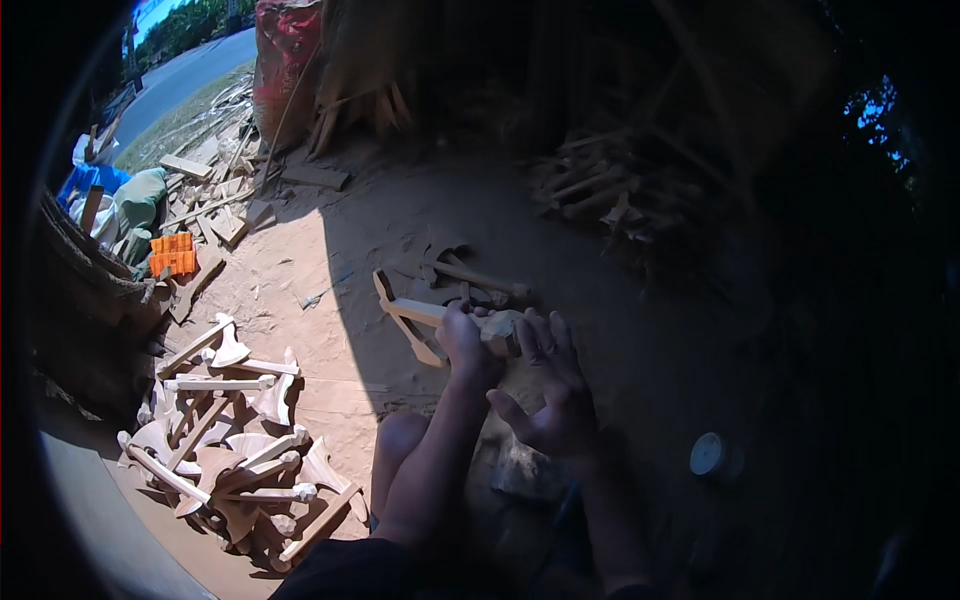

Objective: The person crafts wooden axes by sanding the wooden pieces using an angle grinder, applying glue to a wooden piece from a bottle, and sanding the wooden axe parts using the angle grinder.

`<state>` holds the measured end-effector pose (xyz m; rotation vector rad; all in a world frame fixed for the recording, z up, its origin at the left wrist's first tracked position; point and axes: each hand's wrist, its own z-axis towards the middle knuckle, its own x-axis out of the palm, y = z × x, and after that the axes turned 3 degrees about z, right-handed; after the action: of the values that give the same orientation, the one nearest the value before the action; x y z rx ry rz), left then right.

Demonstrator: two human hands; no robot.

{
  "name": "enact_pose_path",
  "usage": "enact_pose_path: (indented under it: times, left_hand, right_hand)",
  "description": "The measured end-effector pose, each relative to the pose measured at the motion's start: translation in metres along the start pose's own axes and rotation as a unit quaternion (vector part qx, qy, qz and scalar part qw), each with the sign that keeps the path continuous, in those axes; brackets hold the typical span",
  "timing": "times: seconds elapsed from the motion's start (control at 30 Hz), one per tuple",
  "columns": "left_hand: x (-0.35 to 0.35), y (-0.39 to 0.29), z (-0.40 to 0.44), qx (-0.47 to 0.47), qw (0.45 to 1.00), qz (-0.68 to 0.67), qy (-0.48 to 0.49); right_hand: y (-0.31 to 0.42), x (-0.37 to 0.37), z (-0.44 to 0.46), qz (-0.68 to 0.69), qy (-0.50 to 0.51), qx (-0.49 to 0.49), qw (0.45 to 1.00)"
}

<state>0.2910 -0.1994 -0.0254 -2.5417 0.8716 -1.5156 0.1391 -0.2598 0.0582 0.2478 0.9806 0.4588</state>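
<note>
My left hand is wrapped round the pale handle of a wooden axe, held just above the shaded ground. The axe's far end points up and left, and a faceted block-like end shows on the right side of my fist. My right hand is open, its fingers stretched out beside that faceted end; whether the fingertips touch it I cannot tell. Just beyond my left hand, dark curved wooden pieces lie on the ground. Another angled wooden piece shows below the held handle.
A heap of carved wooden axes lies in sunlight at the lower left. Behind it are an orange plastic block, scrap boards and a red sack. A woodpile sits in shade. A round white object is at right.
</note>
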Motion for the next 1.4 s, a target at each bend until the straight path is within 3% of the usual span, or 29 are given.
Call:
enact_pose_path:
  times: [0.13,0.23,0.33,0.43,0.53,0.57,0.6,0.67,0.7,0.8,0.9,1.0,1.1,1.2,1.23,1.27,1.33,1.37,1.4]
  left_hand:
    - [0.006,0.008,0.000,-0.005,0.998,0.061,-0.013]
    - [0.003,0.016,-0.007,-0.046,0.996,0.071,0.010]
    - [0.004,0.020,-0.015,-0.086,0.992,0.080,0.044]
    - [0.002,0.023,-0.020,-0.056,0.986,0.149,0.047]
    - [0.002,0.020,-0.022,-0.014,0.975,0.217,0.045]
    - [0.001,0.018,-0.022,-0.009,0.974,0.221,0.044]
    - [0.001,0.018,-0.022,-0.004,0.972,0.231,0.045]
    - [0.001,0.020,-0.024,-0.005,0.973,0.226,0.043]
    - [0.001,0.020,-0.024,-0.007,0.974,0.224,0.043]
    - [0.001,0.020,-0.025,-0.014,0.975,0.217,0.043]
    - [0.002,0.018,-0.026,-0.027,0.977,0.208,0.045]
    - [0.002,0.017,-0.028,-0.045,0.978,0.197,0.047]
    - [0.004,0.014,-0.031,-0.068,0.980,0.182,0.049]
    - [0.004,0.010,-0.031,-0.098,0.979,0.173,0.047]
    - [0.002,0.010,-0.030,-0.097,0.978,0.179,0.055]
    - [0.002,0.006,-0.029,-0.089,0.976,0.185,0.070]
    - [-0.006,0.008,-0.036,0.022,0.961,0.204,0.187]
    - [-0.019,0.005,-0.003,0.025,0.954,0.201,0.221]
    - [-0.041,0.006,0.022,0.089,0.933,0.239,0.253]
  right_hand:
    - [-0.009,-0.005,-0.014,0.028,-0.061,0.041,0.997]
    - [0.005,-0.014,-0.009,-0.027,-0.047,0.057,0.997]
    - [0.004,-0.012,-0.012,-0.118,-0.034,0.136,0.983]
    - [0.003,-0.017,-0.019,-0.066,-0.088,0.039,0.993]
    - [-0.001,-0.012,-0.026,-0.127,-0.055,0.100,0.985]
    - [-0.001,-0.011,-0.028,-0.130,-0.088,0.139,0.978]
    - [-0.003,-0.011,-0.031,-0.106,-0.092,0.118,0.983]
    - [-0.006,-0.011,-0.034,-0.054,-0.100,0.070,0.991]
    - [-0.008,-0.010,-0.034,-0.074,-0.074,0.076,0.992]
    - [-0.008,-0.004,-0.032,-0.077,-0.147,0.144,0.976]
    - [-0.003,0.001,-0.034,-0.028,-0.112,0.095,0.989]
    - [-0.007,-0.001,-0.032,-0.081,-0.132,0.123,0.980]
    - [-0.005,-0.005,-0.033,-0.037,-0.105,0.065,0.992]
    - [-0.002,-0.008,-0.027,-0.067,-0.113,0.146,0.981]
    - [-0.004,-0.012,-0.027,-0.067,-0.105,0.119,0.985]
    - [-0.001,-0.013,-0.031,-0.062,-0.090,0.099,0.989]
    - [0.003,-0.013,-0.044,-0.052,-0.055,0.067,0.995]
    - [-0.003,-0.009,-0.057,-0.059,-0.134,0.037,0.988]
    - [-0.007,0.002,-0.084,0.067,-0.212,0.114,0.968]
